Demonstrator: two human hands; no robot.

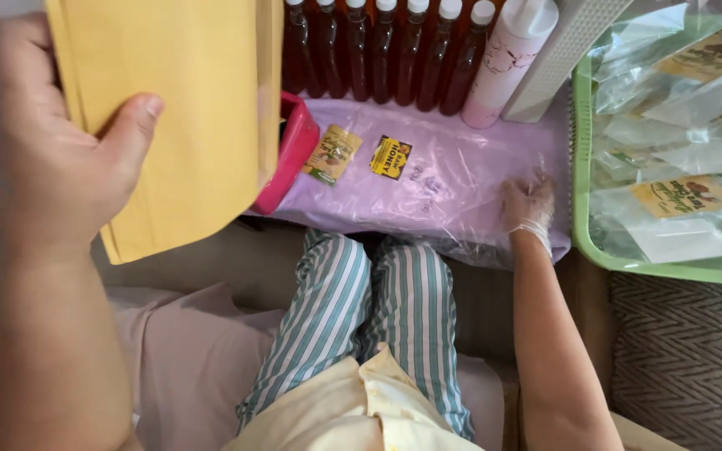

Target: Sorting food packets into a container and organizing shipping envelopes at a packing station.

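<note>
The person sits with striped trousers (361,309) showing between the arms, facing a low desk (461,179) covered in pale purple plastic sheeting.

The left hand (60,142) is raised close to the camera, fingers behind and thumb in front, pinching a stack of yellow padded envelopes (185,108) by the lower left edge. How many envelopes are in the stack cannot be told; at least two edges show along the side. The stack hangs upright above the left end of the desk, hiding part of a pink container (290,159) that sits at the desk's edge.

The right hand (528,205), in a thin clear glove, rests on the plastic sheeting near the right end of the desk, fingers bent and pressed down on the film; whether it pinches the film cannot be told.

Two small sachets lie flat on the sheet between the hands: a yellow-green sachet (333,154) just beside the pink container, and a yellow and black sachet (391,157) a little to its right, apart from it.

Along the back stand seven dark bottles (378,54) with white caps in a tight row, then one pink bottle (507,63). At the right sits a green basket (580,167) filled with clear packets (678,134), too many and too overlapped to count.
</note>
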